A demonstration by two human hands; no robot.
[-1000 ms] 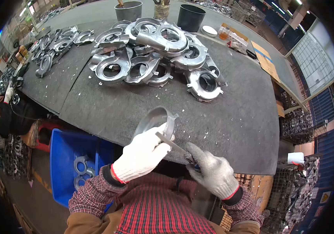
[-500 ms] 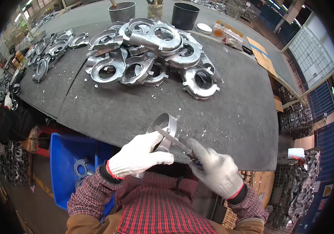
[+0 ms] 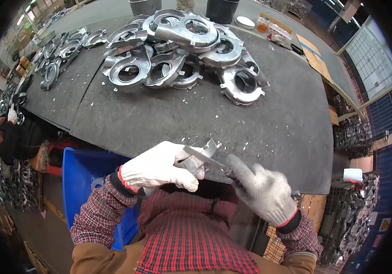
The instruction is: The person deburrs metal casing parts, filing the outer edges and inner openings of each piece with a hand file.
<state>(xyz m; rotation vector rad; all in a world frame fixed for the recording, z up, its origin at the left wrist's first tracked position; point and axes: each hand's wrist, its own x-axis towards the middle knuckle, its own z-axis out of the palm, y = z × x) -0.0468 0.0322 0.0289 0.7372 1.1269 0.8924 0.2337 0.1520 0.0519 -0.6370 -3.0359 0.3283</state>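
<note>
The left hand [image 3: 157,166], gloved, is partly curled around a metal part [image 3: 211,149], its fingers largely covering it; the right hand [image 3: 269,192], also gloved, is closed round the mostly hidden handle of a flat-bladed tool [image 3: 205,159], forefinger pointing along it; the blade crosses the part, its tip close to the left fingers. The blade could skid off the rim and catch that glove, if pushed hard or at a poor angle; the part could twist, if the partial hold loosens. Both hands are at the near edge of the desk [image 3: 278,123], so a dropped part might go over it; whether the part touches the desk, I cannot tell. The pile of castings [image 3: 177,36] lies well beyond both hands, leaving forward room; the blue bin [image 3: 73,182] sits below and left of the left hand.
</note>
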